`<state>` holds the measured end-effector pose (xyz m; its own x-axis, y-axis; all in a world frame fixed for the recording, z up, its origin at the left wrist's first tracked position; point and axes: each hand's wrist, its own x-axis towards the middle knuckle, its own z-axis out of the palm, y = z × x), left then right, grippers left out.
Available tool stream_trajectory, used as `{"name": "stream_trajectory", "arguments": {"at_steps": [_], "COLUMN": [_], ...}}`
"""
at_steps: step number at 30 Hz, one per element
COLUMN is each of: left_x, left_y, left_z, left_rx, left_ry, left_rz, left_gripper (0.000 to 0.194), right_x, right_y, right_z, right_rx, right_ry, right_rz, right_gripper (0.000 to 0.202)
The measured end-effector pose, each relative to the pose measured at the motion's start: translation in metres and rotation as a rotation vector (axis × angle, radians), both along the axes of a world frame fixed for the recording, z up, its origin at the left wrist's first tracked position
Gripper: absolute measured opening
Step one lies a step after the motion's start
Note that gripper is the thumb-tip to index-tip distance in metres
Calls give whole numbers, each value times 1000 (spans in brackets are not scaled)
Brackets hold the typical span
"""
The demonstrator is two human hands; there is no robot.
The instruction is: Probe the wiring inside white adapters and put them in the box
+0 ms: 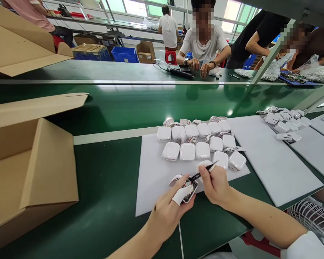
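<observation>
My left hand [169, 208] is closed around a small white square casing [194, 190], open on top, with dark parts and wires showing inside. A white finger cot [181, 194] covers one of its fingers. In my right hand [215, 184] is a pair of black tweezers [197, 176], gripped in the fist, with one end at the casing's inside and the other pointing up to the right. Just beyond both hands, several white rounded-square casings [187, 151] stand in rows on a white sheet [151, 172], with small white pieces among them.
At the left stands an open cardboard box [51, 165]. A second white sheet [270, 162] lies right, near more white pieces [286, 118]. Behind runs a green conveyor belt [140, 97], with a co-worker [205, 43] seated across it. A fan [310, 219] is at lower right.
</observation>
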<state>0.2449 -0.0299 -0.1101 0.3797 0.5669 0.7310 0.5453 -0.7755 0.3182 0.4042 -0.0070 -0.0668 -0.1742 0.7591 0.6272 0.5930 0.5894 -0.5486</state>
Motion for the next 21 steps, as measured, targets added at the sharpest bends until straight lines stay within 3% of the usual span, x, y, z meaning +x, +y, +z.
{"name": "stream_trajectory", "arguments": {"at_steps": [8, 14, 21], "left_x": [0, 2, 2], "left_y": [0, -3, -4], "left_z": [0, 1, 4], "left_rx": [-8, -163, -289], "left_ry": [4, -22, -40], "left_rz": [2, 100, 118], "left_gripper": [41, 45, 38], "right_x": [-3, -6, 0], "right_y": [-4, -5, 0], "right_z": [-4, -6, -7], "right_rx": [-186, -217, 67], "right_ry": [77, -15, -143], "right_rz": [-27, -48, 49], "right_gripper": [36, 36, 40]}}
